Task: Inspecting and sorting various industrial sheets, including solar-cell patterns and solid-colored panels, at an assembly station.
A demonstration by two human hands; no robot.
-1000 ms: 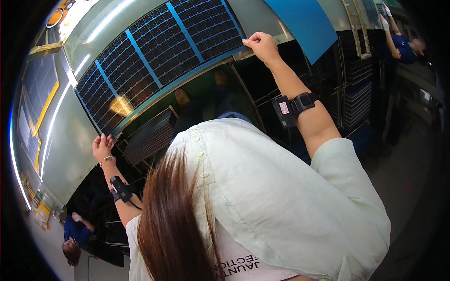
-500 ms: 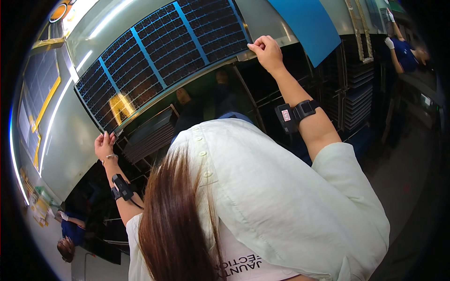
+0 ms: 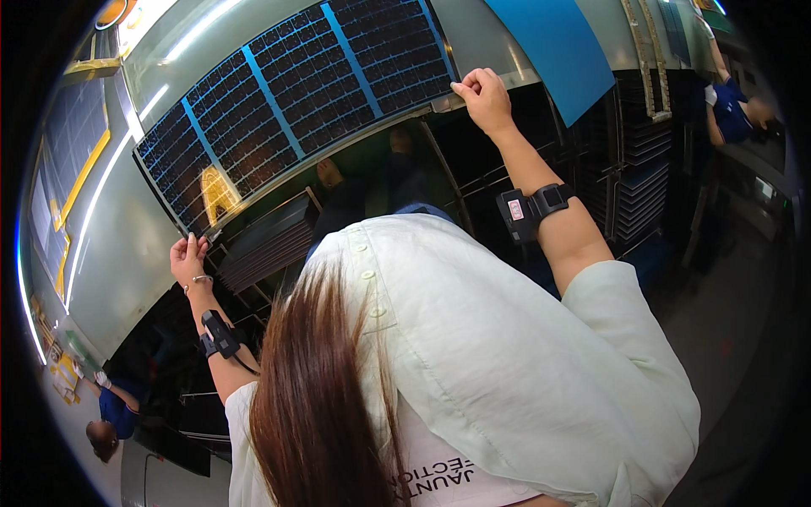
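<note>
Head view: my left hand (image 3: pixel 187 260) and right hand (image 3: pixel 487 103), well apart, pinch the dark panel's (image 3: pixel 300 97) near corners.
The panel, at eleven o'clock over the bench (image 3: pixel 127 245), has edged slightly right in my view, and the yellow reflection (image 3: pixel 218 193) on it is crisper. My left hand stays at nine o'clock, my right at one, near the blue sheet (image 3: pixel 553 51). I judge it a small nudge, grip unchanged; I can't tell whether the panel is lifted.
</note>
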